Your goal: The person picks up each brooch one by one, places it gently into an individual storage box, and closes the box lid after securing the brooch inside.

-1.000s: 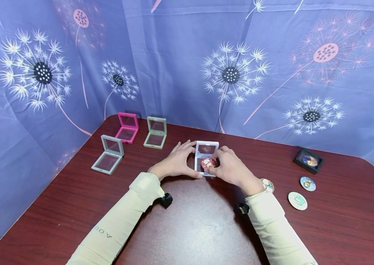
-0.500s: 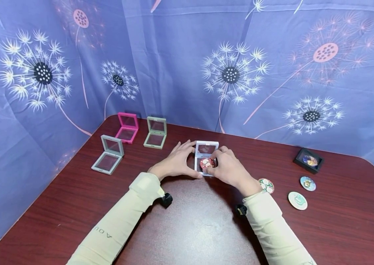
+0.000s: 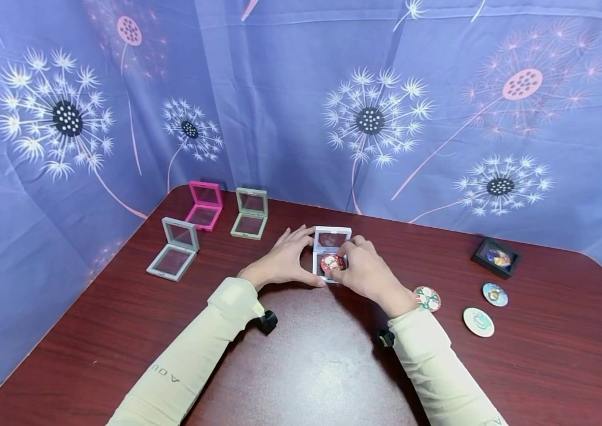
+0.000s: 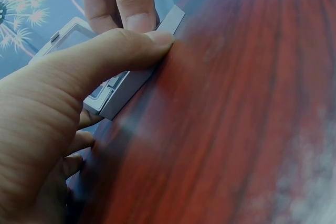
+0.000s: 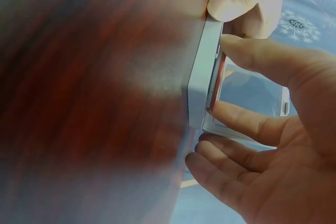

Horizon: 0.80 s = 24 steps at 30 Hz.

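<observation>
A white display case (image 3: 332,229) stands with its lid raised and a transparent window in each half. My left hand (image 3: 286,260) grips the case's left side, thumb at the front edge and fingertips near the lid. Between the thumb and a finger of my right hand (image 3: 372,273) is a red round badge (image 3: 331,262) with a pale picture, over the lower window. In the right wrist view the badge's edge (image 5: 217,85) lies close along the case's inner face, and the other fingers extend past the case (image 5: 198,72). My right fingers hide part of the badge.
Open cases in grey (image 3: 171,260), pink (image 3: 205,217) and green (image 3: 250,214) stand at the back left. To the right lie a green-and-red badge (image 3: 427,299), a pale badge (image 3: 479,322), a blue badge (image 3: 495,294) and a black case (image 3: 496,258) holding a badge. A patterned curtain (image 3: 290,106) borders the table.
The red badge has shifted slightly left over the lower half of the case. My right hand and wrist moved left with it, uncovering more of the green-and-red badge. My left hand stays put.
</observation>
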{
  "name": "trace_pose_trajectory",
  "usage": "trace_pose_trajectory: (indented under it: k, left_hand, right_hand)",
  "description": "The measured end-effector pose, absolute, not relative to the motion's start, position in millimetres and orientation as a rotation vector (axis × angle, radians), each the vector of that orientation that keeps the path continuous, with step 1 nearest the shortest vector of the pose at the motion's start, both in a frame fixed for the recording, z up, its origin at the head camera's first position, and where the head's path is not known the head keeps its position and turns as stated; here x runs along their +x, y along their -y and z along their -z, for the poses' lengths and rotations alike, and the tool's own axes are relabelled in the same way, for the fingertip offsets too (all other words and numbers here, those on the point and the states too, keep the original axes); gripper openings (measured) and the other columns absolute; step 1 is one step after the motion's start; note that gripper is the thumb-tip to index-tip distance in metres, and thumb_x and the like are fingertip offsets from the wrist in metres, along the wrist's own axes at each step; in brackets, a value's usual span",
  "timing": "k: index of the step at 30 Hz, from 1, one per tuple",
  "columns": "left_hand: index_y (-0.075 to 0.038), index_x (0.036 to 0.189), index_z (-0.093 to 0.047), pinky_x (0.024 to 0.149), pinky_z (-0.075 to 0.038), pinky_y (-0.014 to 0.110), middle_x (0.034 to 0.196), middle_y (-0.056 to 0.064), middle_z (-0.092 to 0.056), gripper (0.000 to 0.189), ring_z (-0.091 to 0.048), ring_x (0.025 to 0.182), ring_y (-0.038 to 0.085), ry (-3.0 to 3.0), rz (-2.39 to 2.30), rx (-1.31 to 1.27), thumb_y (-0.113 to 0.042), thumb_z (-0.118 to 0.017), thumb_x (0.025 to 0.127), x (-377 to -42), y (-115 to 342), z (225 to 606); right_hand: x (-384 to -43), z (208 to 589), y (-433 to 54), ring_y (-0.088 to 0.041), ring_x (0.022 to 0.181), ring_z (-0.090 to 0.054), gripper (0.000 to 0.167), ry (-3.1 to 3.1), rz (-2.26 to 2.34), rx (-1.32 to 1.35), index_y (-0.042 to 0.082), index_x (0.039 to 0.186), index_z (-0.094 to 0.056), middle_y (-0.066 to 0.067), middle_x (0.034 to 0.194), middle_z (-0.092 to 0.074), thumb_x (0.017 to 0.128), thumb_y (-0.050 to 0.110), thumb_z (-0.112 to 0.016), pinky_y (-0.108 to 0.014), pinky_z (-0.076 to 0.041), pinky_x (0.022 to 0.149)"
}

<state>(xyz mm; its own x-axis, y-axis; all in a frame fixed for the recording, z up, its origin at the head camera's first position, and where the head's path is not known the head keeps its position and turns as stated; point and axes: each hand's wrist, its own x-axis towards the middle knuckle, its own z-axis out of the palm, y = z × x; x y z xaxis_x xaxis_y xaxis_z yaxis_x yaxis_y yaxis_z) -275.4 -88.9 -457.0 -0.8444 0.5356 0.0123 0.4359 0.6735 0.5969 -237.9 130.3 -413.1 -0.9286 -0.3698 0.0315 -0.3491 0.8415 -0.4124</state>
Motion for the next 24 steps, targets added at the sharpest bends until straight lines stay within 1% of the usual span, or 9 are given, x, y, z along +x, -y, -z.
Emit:
trace_pose_trajectory:
  k: [6,17,24]
  left_hand:
    - [-0.007,0.139,-0.060,0.130,0.005,0.041,0.174,0.008,-0.026,0.084,-0.009,0.163,0.025,-2.719,-0.923,0.802,-0.050,-0.094,0.076,-275.4,89.3,458.2]
    - [-0.006,0.140,-0.060,0.130,0.005,0.042,0.174,0.007,-0.025,0.085,-0.008,0.163,0.024,-2.724,-0.910,0.795,-0.050,-0.094,0.076,-275.4,89.0,459.3]
    - [-0.007,0.138,-0.061,0.130,0.005,0.042,0.174,0.007,-0.026,0.082,-0.009,0.163,0.025,-2.727,-0.915,0.796,-0.050,-0.094,0.076,-275.2,88.5,458.7]
  right_hand:
    - [-238.2,414.1,-129.8,-0.039,0.115,-0.054,0.045,-2.950,0.653,-0.570,-0.005,0.115,-0.070,-0.018,0.116,-0.056,0.088,0.026,-0.087,-0.050,-0.055,0.091]
    - [-238.0,416.1,-128.6,-0.037,0.109,-0.055,0.046,-2.969,0.650,-0.577,-0.002,0.116,-0.071,-0.015,0.110,-0.055,0.087,0.029,-0.089,-0.049,-0.056,0.087]
    - [-237.9,416.7,-128.3,-0.039,0.113,-0.056,0.047,-2.961,0.659,-0.543,0.000,0.121,-0.069,-0.019,0.118,-0.057,0.088,0.028,-0.089,-0.052,-0.056,0.090]
